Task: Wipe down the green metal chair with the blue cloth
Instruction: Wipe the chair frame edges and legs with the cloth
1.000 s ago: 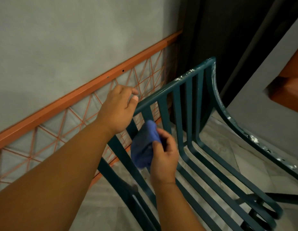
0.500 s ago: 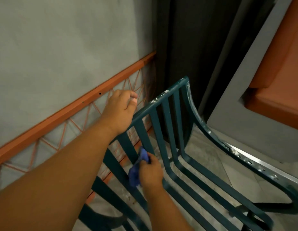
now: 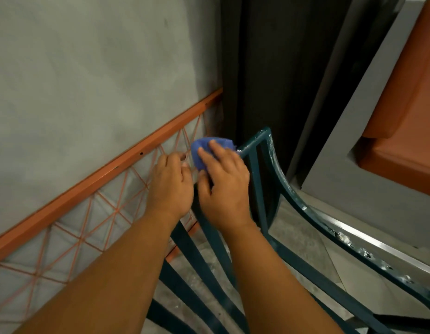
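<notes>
Head view: the right hand presses the blue cloth onto the top rail of the green chair, its grip closed around the wad. The left hand holds the same rail just beside it. The unwiped rail runs rightward from the cloth, nearer the right hand.

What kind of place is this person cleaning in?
Probably a balcony or terrace corner of a building, though that is a guess. A green metal chair stands on a stone-like floor, beside a grey wall with an orange lattice railing.
</notes>
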{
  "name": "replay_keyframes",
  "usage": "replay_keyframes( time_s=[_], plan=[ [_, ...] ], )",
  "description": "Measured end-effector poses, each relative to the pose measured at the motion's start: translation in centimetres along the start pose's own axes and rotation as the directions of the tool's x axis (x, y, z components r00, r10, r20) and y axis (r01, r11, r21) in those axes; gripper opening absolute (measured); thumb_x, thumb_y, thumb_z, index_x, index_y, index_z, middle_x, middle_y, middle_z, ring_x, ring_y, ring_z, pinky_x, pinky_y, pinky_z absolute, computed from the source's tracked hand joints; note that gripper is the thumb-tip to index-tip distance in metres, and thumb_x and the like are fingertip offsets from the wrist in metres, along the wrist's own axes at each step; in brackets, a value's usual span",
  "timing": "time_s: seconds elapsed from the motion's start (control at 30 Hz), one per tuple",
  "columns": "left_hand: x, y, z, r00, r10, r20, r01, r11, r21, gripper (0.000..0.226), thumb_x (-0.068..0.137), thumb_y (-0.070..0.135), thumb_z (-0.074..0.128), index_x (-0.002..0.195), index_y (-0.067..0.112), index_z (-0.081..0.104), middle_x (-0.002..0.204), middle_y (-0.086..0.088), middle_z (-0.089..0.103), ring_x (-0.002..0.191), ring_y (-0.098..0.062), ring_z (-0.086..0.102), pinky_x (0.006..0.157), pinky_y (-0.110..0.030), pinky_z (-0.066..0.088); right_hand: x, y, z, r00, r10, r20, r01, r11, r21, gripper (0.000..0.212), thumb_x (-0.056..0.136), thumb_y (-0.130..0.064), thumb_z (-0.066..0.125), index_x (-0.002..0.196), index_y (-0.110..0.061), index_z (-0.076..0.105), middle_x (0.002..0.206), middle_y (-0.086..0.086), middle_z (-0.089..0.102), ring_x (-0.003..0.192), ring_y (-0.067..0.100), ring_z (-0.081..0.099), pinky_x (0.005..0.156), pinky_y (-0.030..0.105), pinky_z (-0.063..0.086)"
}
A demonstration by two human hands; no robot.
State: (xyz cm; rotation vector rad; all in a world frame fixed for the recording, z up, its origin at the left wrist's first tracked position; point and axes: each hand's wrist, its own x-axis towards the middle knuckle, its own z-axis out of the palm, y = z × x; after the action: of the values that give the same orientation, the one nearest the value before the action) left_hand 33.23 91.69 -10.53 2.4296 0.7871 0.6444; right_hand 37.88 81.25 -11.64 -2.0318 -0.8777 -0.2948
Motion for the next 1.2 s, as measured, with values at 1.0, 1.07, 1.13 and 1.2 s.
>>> replay_keyframes(
  time_s=[1.0,1.07,1.13,1.2],
  plan=[
    [0.0,0.4,0.5,0.983,-0.083,0.162,0.053,0.982,0.179,0.037,0.098,0.029,0.03,0.126,0.013,0.049,0.13,-0.009,0.045,0.118,-0.026,0.043,0.1,-0.045,0.038,4.8,4.7,0.4,0.962,-0.04,0.269,0.117,0.954,-0.276,0.03,0.096,-0.029,0.042,0.103,-0.016,0.069,0.112,0.002,0.063,0.118,0.023,0.045,0.112,0.045,0.022],
    [0.0,0.4,0.5,0.982,-0.091,0.163,0.062,0.982,0.178,0.037,0.098,0.028,0.031,0.126,0.012,0.049,0.129,-0.01,0.045,0.117,-0.027,0.043,0.1,-0.043,0.038,3.6,4.8,0.5,0.956,-0.154,0.25,0.197,0.968,-0.155,0.024,0.095,-0.026,0.048,0.101,-0.016,0.07,0.11,0.001,0.065,0.115,0.022,0.049,0.109,0.047,0.026],
    [0.0,0.3,0.5,0.983,-0.089,0.159,0.06,0.982,0.179,0.036,0.098,0.027,0.031,0.125,0.012,0.049,0.129,-0.011,0.045,0.116,-0.027,0.044,0.099,-0.043,0.038,2.9,5.7,-0.5,0.918,-0.293,0.267,0.314,0.948,-0.041,0.024,0.095,-0.028,0.051,0.107,-0.019,0.069,0.115,-0.002,0.063,0.116,0.02,0.049,0.108,0.043,0.028],
    [0.0,0.3,0.5,0.985,-0.076,0.154,0.047,0.982,0.185,0.036,0.098,0.027,0.031,0.125,0.012,0.05,0.127,-0.011,0.046,0.115,-0.027,0.044,0.098,-0.043,0.039,3.9,6.9,-1.6,0.887,-0.331,0.321,0.367,0.929,-0.057,0.027,0.096,-0.032,0.048,0.112,-0.021,0.067,0.118,-0.003,0.061,0.118,0.02,0.048,0.108,0.04,0.028]
  ],
)
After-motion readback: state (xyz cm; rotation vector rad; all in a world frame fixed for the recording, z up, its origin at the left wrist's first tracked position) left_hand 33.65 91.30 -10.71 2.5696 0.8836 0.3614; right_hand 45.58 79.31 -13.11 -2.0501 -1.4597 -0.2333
